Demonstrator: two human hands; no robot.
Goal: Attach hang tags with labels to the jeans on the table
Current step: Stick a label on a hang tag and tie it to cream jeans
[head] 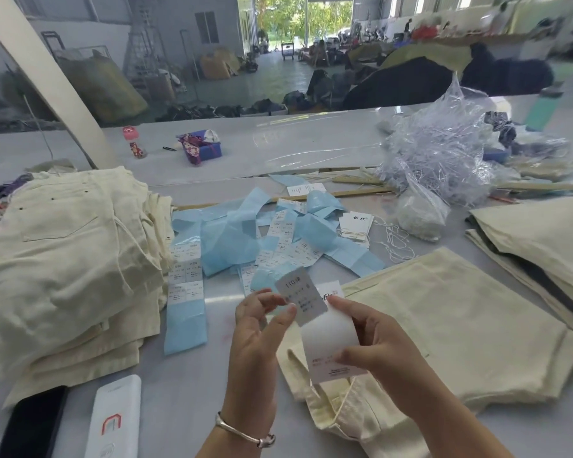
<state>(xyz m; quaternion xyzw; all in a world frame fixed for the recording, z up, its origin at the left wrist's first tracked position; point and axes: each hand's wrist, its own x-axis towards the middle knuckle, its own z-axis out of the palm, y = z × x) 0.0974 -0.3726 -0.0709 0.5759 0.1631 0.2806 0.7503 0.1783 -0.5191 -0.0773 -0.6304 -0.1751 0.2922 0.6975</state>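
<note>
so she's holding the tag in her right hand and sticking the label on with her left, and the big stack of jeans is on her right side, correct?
Not quite: the big stack of jeans lies on her left side, as the head view shows. The rest holds: the right hand holds the tag, and the left hand pinches the label against it.

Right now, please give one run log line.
left hand: pinches label | right hand: holds hang tag | jeans: untagged
</note>
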